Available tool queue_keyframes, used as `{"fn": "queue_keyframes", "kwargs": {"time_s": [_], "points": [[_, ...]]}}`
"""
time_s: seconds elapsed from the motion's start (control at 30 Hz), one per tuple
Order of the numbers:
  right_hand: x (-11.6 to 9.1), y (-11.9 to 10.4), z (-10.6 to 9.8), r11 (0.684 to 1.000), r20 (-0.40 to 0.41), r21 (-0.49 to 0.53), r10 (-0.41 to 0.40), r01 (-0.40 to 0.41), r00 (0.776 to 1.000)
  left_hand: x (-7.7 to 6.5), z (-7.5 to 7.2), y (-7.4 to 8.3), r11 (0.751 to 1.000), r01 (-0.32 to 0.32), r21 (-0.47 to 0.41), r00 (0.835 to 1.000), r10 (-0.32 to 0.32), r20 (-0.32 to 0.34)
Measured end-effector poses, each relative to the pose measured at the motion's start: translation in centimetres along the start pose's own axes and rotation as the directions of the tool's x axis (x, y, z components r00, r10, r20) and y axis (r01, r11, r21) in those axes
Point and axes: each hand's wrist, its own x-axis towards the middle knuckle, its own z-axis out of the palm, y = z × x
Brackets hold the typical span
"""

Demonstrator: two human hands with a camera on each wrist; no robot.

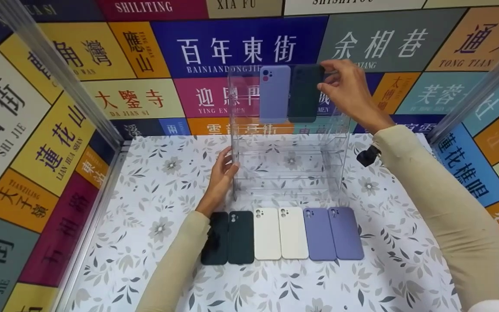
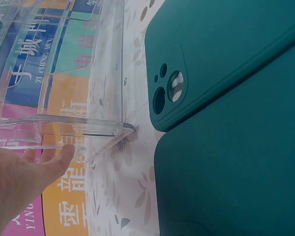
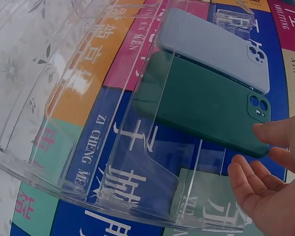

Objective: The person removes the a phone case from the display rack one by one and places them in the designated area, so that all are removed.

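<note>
My right hand (image 1: 347, 89) pinches the upper right corner of a dark green phone case (image 1: 305, 93), its thumb on the face near the camera holes in the right wrist view. The case stands upright in the top tier of a clear stepped display rack (image 1: 233, 190). To its left stands a light purple phone case (image 1: 274, 95). My left hand (image 1: 222, 177) grips the rack's left side panel low down; in the left wrist view the thumb lies along the clear edge.
In front of the rack lies a row of phone cases: two dark green (image 1: 241, 236), two cream (image 1: 267, 234) and two purple (image 1: 347, 234). A floral cloth (image 1: 158, 242) covers the table. Sign-printed panels (image 1: 241, 39) stand behind and at both sides.
</note>
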Motion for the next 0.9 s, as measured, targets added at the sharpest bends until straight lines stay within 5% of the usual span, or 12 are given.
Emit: {"fn": "queue_keyframes", "kwargs": {"time_s": [0.5,0.9], "points": [[-0.4,0.1,0.8,0.997,-0.064,0.059,-0.046,0.05,0.997,-0.4,0.3,0.0,0.999,0.019,-0.036,1.0,-0.019,-0.014],[-1.3,-0.5,0.0,0.985,-0.238,0.106,-0.106,0.134,0.966,-0.1,0.1,0.3,0.999,0.015,-0.038,1.0,-0.015,-0.012]]}}
